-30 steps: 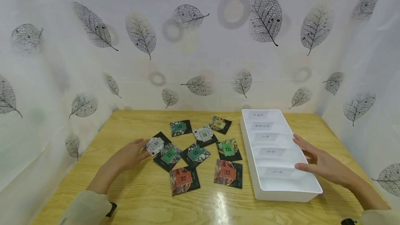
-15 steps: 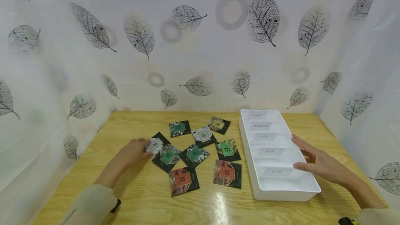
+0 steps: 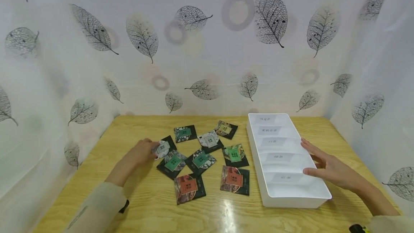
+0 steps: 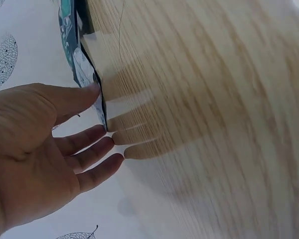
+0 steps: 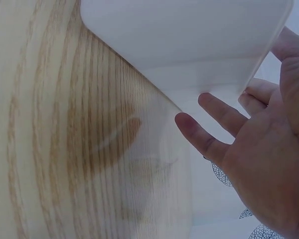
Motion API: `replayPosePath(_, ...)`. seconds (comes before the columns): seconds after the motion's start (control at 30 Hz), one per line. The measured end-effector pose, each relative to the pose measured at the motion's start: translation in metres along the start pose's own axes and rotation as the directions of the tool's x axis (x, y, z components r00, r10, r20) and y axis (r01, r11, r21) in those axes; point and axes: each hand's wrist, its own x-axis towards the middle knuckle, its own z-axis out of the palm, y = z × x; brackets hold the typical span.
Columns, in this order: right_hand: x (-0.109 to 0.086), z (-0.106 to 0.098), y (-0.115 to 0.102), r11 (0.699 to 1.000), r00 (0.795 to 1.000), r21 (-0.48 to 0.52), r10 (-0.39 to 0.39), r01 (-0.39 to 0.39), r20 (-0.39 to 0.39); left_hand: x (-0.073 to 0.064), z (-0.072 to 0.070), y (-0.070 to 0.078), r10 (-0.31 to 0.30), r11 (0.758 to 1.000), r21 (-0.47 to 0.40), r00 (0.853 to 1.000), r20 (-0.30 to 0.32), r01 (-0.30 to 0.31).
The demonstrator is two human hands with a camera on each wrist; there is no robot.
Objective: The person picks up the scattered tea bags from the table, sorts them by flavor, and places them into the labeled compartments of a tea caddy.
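Edge of pale-label packet point(image 3: 162, 147) is partly hidden behind left hand point(image 3: 141, 152), at left of the table point(image 3: 139, 127); whether thumb and fingers pinch it, I cannot tell. Other packets point(image 3: 199, 160) lie to its right, the nearest touching it. White tray point(image 3: 292, 202) has labelled compartments (the writing is too small to read); right hand point(image 3: 336, 172), fingers spread apart, touches its rim.

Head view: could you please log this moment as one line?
left hand: pinches leftmost packet; right hand: touches white box; other packets: on table
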Motion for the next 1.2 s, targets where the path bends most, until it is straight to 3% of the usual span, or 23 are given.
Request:
replayPosePath(0.2,0.001,-0.001,-0.001,1.0,1.0,-0.005,-0.004,0.004,0.002,0.01,0.002,-0.004,-0.005,1.0,0.027,1.0,-0.02,0.006)
replayPosePath(0.33,0.002,-0.001,-0.003,1.0,1.0,0.003,-0.006,0.006,0.007,0.013,0.001,-0.005,-0.091,0.996,-0.011,0.995,-0.04,0.09)
replayPosePath(0.47,0.002,0.0,-0.003,1.0,1.0,0.014,-0.003,0.003,0.009,0.012,-0.002,0.002,-0.221,0.974,-0.055,0.975,-0.027,0.219)
replayPosePath(0.7,0.0,-0.001,-0.003,1.0,1.0,0.019,-0.005,0.005,0.003,0.017,0.001,0.011,-0.338,0.939,-0.054,0.941,0.018,0.338)
replayPosePath(0.83,0.0,-0.001,-0.003,1.0,1.0,0.021,-0.007,0.007,0.003,0.022,0.005,0.013,-0.407,0.91,-0.066,0.913,0.032,0.408)
replayPosePath(0.93,0.001,0.0,-0.003,1.0,1.0,0.018,-0.005,0.005,0.004,0.024,0.006,0.013,-0.429,0.899,-0.083,0.902,0.035,0.431)
replayPosePath(1.2,0.0,0.0,-0.002,1.0,1.0,0.028,-0.001,0.001,0.003,0.027,0.008,0.006,-0.436,0.887,-0.163,0.9,0.017,0.432)
